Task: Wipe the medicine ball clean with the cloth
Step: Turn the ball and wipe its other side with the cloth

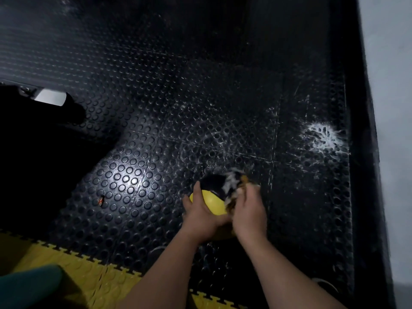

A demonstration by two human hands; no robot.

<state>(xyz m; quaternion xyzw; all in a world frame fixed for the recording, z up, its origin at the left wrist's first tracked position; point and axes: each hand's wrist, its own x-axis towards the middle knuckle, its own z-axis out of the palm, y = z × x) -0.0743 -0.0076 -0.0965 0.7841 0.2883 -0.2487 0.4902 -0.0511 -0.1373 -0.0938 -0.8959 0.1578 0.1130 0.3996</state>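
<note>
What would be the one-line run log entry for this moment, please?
step: wiping | left hand: holds medicine ball | right hand: presses cloth on ball, blurred | floor: black studded mat

The round yellow-and-black medicine ball [211,200] sits in front of me above the floor, its glossy yellow panel facing up and left, the black panel on the far side. The mottled white, black and tan cloth [233,188] lies blurred against its right side.
</note>
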